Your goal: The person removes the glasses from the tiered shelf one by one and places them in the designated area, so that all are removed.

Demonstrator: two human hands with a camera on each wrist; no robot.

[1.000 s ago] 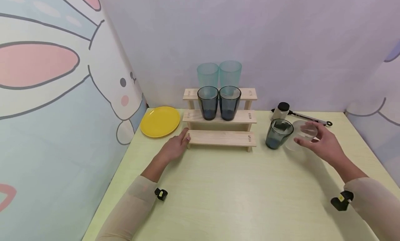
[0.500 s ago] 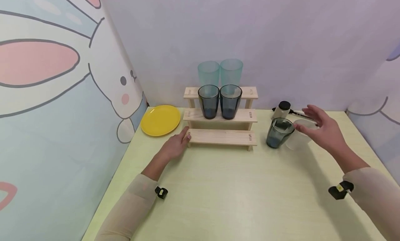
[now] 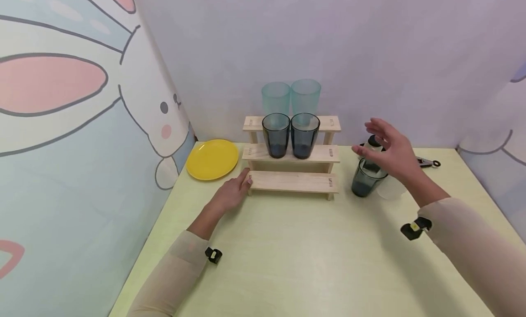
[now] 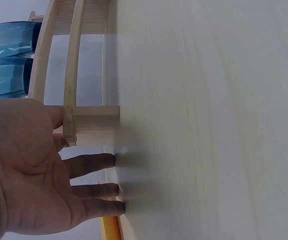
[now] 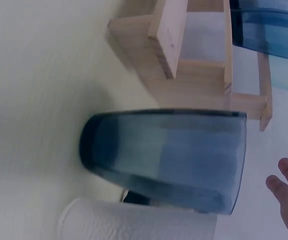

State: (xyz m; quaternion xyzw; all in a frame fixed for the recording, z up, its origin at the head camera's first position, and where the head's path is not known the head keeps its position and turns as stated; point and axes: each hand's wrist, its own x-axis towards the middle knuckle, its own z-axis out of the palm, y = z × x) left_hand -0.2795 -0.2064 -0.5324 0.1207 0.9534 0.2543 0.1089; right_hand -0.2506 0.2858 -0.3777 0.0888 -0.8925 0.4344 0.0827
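My left hand (image 3: 229, 193) holds the left end of the lowest step of a three-step wooden rack (image 3: 292, 182), thumb and index finger at the board's end. In the left wrist view, that hand's other fingers (image 4: 95, 191) reach straight down to the table. My right hand (image 3: 394, 152) hovers, fingers spread and holding nothing, above a dark grey tumbler (image 3: 363, 185) standing upright on the table. Beside this tumbler stands a clear frosted cup (image 3: 391, 189), partly hidden by the hand; the right wrist view shows its textured side (image 5: 134, 222).
Two dark tumblers (image 3: 276, 139) stand on the middle step and two pale teal cups (image 3: 306, 95) on the top one. A yellow plate (image 3: 212, 160) lies left of the rack. Behind the right hand are a black-capped jar (image 3: 375, 140) and a black-handled tool (image 3: 428, 162).
My right hand has let go of the clear frosted cup, risen and moved left over the dark grey tumbler. The left hand has stayed at the rack's end.
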